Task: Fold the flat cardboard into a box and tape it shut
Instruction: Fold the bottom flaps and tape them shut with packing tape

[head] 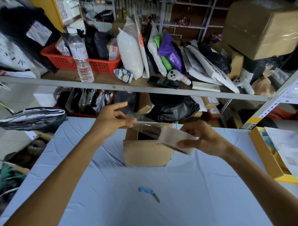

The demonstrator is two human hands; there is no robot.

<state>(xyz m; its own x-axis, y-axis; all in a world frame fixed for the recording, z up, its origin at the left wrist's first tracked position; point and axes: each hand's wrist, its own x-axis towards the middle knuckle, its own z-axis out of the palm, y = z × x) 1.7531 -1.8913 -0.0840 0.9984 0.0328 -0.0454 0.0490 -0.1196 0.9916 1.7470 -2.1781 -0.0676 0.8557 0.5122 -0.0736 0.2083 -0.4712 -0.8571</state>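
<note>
A small brown cardboard box (146,153) stands on the pale blue cloth of the table (166,206), its top open and a flap hanging down toward me. My right hand (202,139) grips a roll of clear tape (176,140) just above the box's right side. A clear strip of tape (148,125) stretches leftward from the roll over the open top. My left hand (115,117) pinches the strip's free end between thumb and fingers, above the box's far left corner.
A blue-handled knife (148,193) lies on the cloth near me. A yellow-edged carton with papers (273,157) sits at the right. Behind the table runs a grey shelf (109,83) crowded with a water bottle (80,54), a red basket (91,62) and parcels.
</note>
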